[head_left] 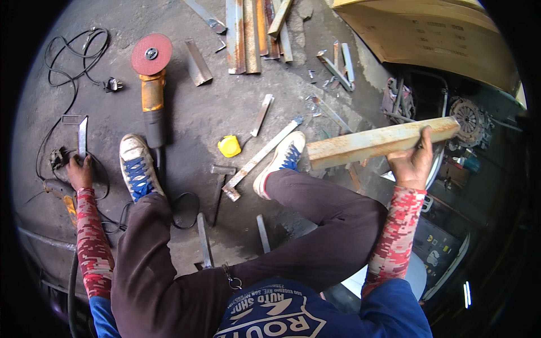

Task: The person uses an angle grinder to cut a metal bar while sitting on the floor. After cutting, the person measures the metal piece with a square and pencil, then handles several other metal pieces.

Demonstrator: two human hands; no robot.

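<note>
My right hand [411,164] is closed around a long piece of rusty angle iron [372,143], raised over my bent knee on the right. Down on the floor at the left, the fingers of my left hand [79,173] close on the lower end of a metal square [83,137] with an open-framed short arm. Beside that hand lie a dark, tangled object [58,159] I cannot make out and a yellow-and-black power tool [69,205], partly hidden by my forearm.
An angle grinder [152,96] with a red disc lies beyond my left shoe. Between my shoes are a yellow tape measure [229,146], a hammer [220,186] and a flat metal bar [262,158]. Rusty steel lengths [236,39] lie farther off; a cardboard box [428,34] stands far right.
</note>
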